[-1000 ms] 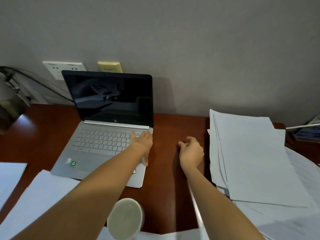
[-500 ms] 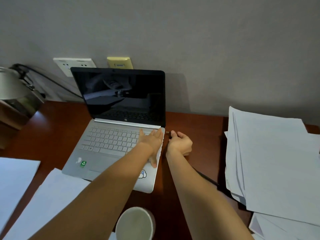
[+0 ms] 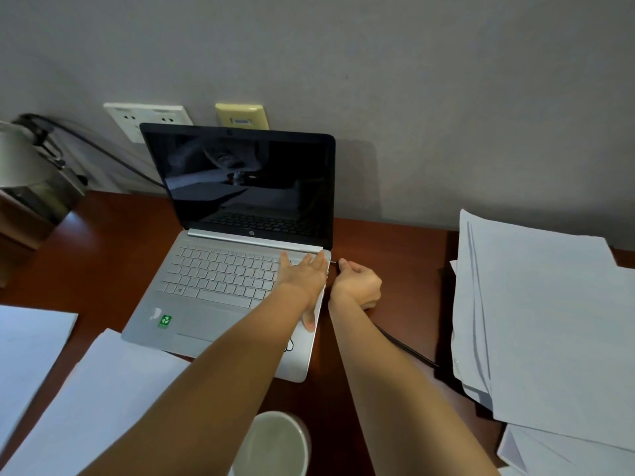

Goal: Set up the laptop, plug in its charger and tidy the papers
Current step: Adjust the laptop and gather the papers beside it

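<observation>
A plain grey wall (image 3: 446, 97) is seen at the far side, with a white socket plate (image 3: 147, 118) and a yellowed plate (image 3: 242, 115) mounted on it. A dark reddish-brown wooden desk (image 3: 388, 249) is set against it. Dim, even light is cast.

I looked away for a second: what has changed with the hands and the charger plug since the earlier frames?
The right hand moved left from the bare desk to the laptop's right edge, gripping the charger plug, whose cable trails behind the forearm. The plug is at the side port; whether it is seated is unclear. The left hand stayed flat on the keyboard's right end. Screen still dark; the paper stack untouched.
</observation>
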`<action>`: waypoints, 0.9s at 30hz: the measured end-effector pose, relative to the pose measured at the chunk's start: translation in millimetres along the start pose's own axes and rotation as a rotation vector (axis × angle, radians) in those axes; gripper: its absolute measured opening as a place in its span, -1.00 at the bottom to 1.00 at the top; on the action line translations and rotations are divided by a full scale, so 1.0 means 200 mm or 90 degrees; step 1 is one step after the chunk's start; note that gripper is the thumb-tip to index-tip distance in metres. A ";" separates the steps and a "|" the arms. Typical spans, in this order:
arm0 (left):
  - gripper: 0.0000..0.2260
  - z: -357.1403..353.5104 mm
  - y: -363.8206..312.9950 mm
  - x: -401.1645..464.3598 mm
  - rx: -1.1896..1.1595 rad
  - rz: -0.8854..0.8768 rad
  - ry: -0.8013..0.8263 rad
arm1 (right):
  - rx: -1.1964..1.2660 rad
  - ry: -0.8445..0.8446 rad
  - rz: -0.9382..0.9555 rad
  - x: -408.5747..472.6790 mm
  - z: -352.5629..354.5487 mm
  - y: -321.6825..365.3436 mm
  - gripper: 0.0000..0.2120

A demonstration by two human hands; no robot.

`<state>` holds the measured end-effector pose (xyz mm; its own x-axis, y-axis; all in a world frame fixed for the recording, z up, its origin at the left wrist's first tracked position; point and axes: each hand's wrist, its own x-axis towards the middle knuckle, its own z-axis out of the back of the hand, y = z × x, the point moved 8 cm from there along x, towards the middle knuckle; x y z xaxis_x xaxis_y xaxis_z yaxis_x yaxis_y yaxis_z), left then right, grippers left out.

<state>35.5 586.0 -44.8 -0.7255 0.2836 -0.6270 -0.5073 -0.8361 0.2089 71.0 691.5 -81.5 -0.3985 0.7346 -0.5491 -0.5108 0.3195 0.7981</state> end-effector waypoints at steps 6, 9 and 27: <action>0.19 0.00 0.00 0.00 -0.005 -0.006 0.001 | -0.004 0.049 -0.030 0.04 -0.03 -0.03 -0.90; 0.19 0.00 0.01 0.00 -0.009 -0.004 -0.005 | -0.012 0.075 -0.038 0.05 -0.04 -0.03 -0.93; 0.20 -0.03 0.03 0.03 -0.033 -0.056 -0.039 | 0.093 0.298 -0.131 0.09 -0.09 -0.04 -0.65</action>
<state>30.9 579.8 -50.9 -0.7070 0.3843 -0.5937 -0.5469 -0.8293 0.1144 53.7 691.5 -101.6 -0.6150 0.3129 -0.7238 -0.5166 0.5336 0.6697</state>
